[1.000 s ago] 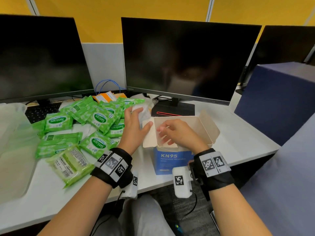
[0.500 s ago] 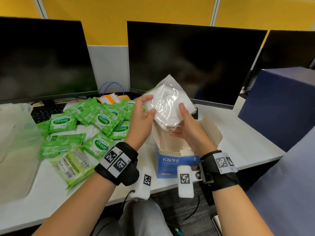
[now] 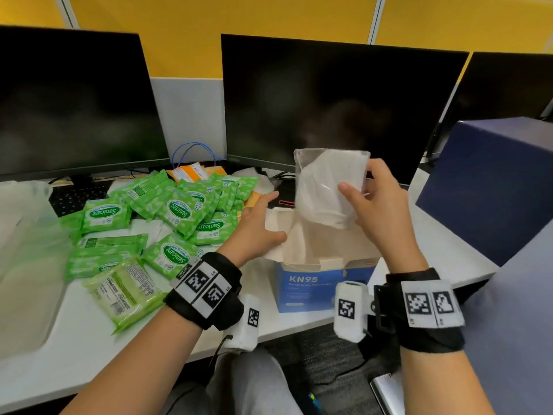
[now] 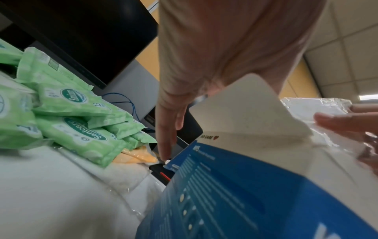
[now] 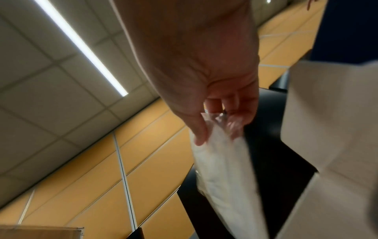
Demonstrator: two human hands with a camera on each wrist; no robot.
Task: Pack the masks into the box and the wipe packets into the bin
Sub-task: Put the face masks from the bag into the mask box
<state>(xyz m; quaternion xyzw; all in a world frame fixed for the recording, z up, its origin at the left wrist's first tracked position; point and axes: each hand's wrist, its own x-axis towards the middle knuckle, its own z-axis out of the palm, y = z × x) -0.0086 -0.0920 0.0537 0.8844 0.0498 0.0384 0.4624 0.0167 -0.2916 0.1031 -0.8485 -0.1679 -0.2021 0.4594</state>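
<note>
Compared with half a second ago, the left hand (image 3: 257, 226) has let go of the mask packet (image 3: 327, 187) and has come down to the box (image 3: 314, 274); the packet is now held by the right hand (image 3: 377, 205) alone, more upright and a little more to the right.

The mask packet is a clear, crinkled plastic bag with folded white masks inside. It hangs in the air above the open top of the box, its lower corner just over the opening. The right hand pinches its right edge between thumb and fingers. The left hand is spread, fingers straight, and rests on the left flap (image 3: 276, 232) of the box.

The box is blue with white "KN95" letters, its pale flaps standing open, and it stands at the near edge of the white table (image 3: 59, 339). To the left of it lies a loose heap of green wipe packets (image 3: 179, 211), some on top of others, with an orange packet (image 3: 188, 172) at the far side. At the far left is a translucent bin (image 3: 27, 265). Two dark monitors (image 3: 329, 106) stand behind. The raised flaps hide the inside of the box.
</note>
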